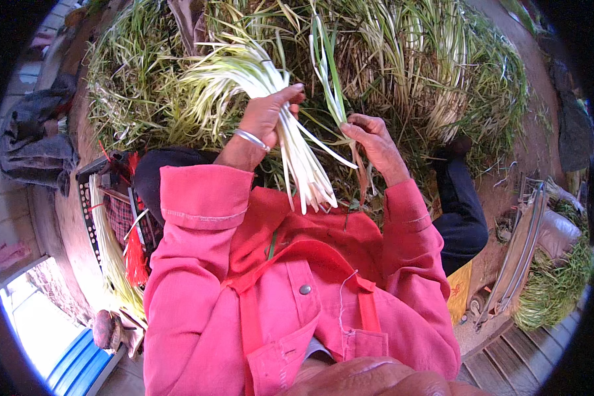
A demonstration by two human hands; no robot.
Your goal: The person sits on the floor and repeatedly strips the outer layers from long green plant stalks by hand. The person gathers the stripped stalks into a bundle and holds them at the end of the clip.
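My left hand (pixel 270 116) is closed around a bundle of pale leafy stalks (pixel 304 163), their white ends hanging down and their yellow-green leaves fanning to the upper left. To its right, my right hand (pixel 371 136) pinches a few green-and-white stalks (pixel 329 79) between thumb and fingers. Brownish dry sheath (pixel 361 173) hangs below that hand. A large heap of leafy green stalks (pixel 391 49) spreads in front of me and reaches beneath both hands. A red apron (pixel 312 222) lies across my lap.
On the left, a black perforated crate (pixel 87 208) stands by more pale stalks (pixel 106 237) and a red tassel (pixel 135 257). Dark cloth (pixel 39 143) lies farther left. A folded metal-framed item (pixel 517 247) and another green heap (pixel 549 292) are at the right.
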